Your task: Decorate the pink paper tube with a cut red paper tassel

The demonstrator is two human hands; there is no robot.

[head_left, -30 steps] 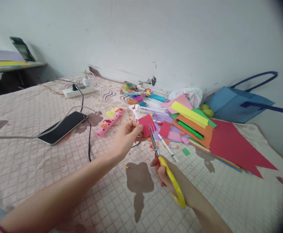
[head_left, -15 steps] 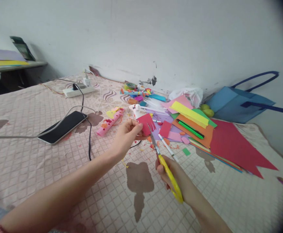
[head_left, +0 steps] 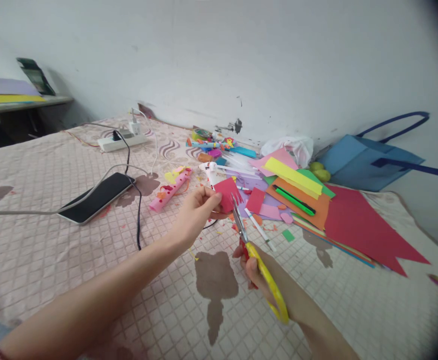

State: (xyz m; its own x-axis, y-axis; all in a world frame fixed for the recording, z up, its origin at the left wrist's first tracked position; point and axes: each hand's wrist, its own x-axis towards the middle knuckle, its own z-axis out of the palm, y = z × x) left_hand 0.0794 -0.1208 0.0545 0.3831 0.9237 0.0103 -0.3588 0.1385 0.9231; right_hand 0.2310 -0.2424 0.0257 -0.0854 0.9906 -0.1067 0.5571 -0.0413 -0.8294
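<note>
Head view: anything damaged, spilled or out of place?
Dark marks blotch the pale wall behind the craft supplies. A grey cable lies across the black device, and paper scraps litter the tablecloth near the scissors. The held red paper's slits look cut, not torn.

There are two hands [head_left: 196, 210] [head_left: 279, 276], one pair of scissors [head_left: 258, 260], one bag [head_left: 367, 162].
</note>
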